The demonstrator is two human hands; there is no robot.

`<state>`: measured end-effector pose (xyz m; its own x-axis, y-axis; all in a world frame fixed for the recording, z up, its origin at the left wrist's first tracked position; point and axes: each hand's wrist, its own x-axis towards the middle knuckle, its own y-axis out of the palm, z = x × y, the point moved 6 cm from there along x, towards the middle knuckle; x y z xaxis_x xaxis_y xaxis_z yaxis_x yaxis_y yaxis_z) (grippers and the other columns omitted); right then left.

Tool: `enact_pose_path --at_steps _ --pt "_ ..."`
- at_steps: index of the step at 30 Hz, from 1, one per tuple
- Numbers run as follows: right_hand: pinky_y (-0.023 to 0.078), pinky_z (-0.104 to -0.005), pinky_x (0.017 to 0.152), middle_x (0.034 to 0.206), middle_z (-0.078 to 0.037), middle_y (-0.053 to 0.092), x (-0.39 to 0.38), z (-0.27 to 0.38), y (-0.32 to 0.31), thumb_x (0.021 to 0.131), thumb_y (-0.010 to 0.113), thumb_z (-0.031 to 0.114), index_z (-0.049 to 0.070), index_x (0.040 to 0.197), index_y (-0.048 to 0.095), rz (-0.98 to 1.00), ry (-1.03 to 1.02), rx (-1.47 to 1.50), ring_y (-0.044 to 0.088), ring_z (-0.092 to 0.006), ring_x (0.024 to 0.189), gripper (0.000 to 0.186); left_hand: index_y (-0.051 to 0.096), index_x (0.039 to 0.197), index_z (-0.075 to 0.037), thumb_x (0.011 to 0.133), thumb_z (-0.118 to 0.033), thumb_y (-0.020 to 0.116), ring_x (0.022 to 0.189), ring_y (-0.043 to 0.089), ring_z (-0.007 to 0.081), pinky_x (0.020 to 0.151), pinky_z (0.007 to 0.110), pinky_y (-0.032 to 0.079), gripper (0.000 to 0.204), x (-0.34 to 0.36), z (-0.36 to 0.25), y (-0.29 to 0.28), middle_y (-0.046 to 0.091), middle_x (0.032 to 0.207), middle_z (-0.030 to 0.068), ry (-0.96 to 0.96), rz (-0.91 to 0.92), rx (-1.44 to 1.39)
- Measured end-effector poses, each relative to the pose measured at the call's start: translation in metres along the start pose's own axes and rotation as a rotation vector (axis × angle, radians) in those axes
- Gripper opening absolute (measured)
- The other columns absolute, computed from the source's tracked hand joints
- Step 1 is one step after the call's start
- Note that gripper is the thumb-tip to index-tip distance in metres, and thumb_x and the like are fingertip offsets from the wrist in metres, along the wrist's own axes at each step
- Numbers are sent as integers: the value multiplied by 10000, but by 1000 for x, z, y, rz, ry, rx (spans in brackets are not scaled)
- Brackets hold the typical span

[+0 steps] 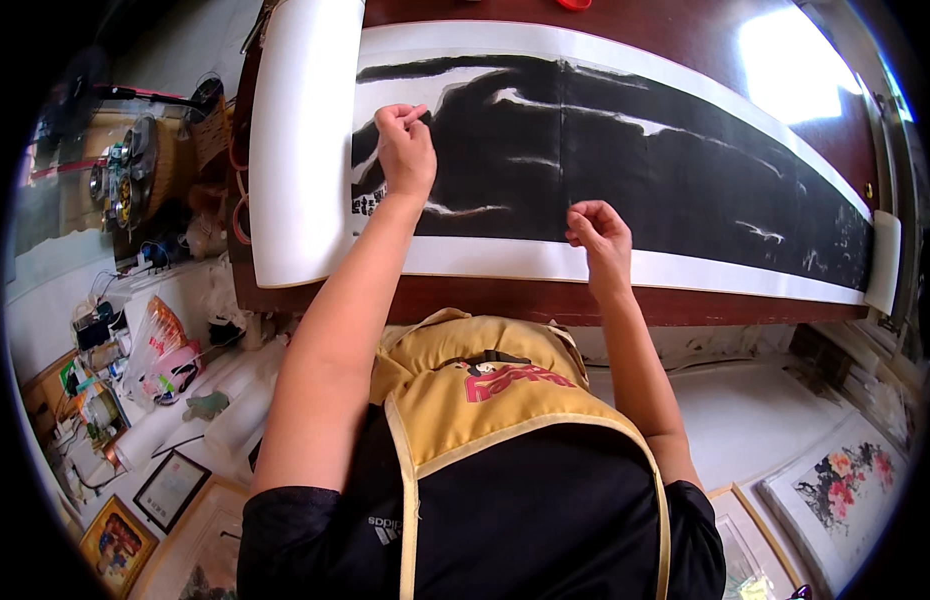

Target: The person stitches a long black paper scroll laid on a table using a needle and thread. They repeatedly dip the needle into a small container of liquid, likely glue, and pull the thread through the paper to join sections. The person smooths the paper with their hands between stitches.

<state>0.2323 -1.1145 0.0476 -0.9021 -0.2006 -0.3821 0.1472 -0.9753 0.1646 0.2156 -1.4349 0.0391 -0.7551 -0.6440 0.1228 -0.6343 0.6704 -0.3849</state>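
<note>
A long scroll [685, 170] with a dark painting of black ground, pale streaks and white borders lies unrolled across the dark red wooden table [435, 297]. Its thick white rolled end [300, 150] stands at the left. My left hand [405, 150] is over the painting's left part, fingers closed in a pinch near a pale patch; whatever is at the fingertips is too small to make out. Lower and to the right, my right hand [600, 240] is over the scroll's lower dark edge, fingers curled together, their contents hidden.
A narrow roll [882, 262] lies at the table's right end, a red object [575, 4] at its back edge. Cluttered items, bags [160, 355] and framed pictures [170, 490] are at lower left. A flower painting [842, 480] lies at lower right.
</note>
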Motion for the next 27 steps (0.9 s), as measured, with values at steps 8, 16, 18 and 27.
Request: enact_pose_path --at_steps 8,16,18,27 --pt "520 -233 674 756 -12 714 49 -4 82 883 726 133 19 918 723 -111 -7 -431 646 -68 692 119 496 1115 -32 951 -33 524 974 630 324 905 443 493 166 31 1 30 712 966 112 242 55 141" --pt "538 -266 704 765 -47 738 74 -4 110 814 711 180 23 900 737 -276 23 -790 690 -120 704 181 532 1159 -52 914 -33 583 990 601 325 898 433 493 251 25 6 27 721 983 74 230 79 85" --pt "542 -271 705 762 -49 739 76 -7 111 799 708 187 23 892 741 -285 52 -788 696 -127 702 192 538 1156 -53 916 -36 588 989 604 323 895 432 495 246 25 5 25 721 981 75 238 83 83" --pt "550 -277 707 756 -52 743 79 -10 112 796 704 195 24 886 747 -303 94 -808 701 -130 689 199 548 1135 -56 913 -26 591 954 618 324 914 429 485 228 28 6 23 724 954 74 274 83 70"
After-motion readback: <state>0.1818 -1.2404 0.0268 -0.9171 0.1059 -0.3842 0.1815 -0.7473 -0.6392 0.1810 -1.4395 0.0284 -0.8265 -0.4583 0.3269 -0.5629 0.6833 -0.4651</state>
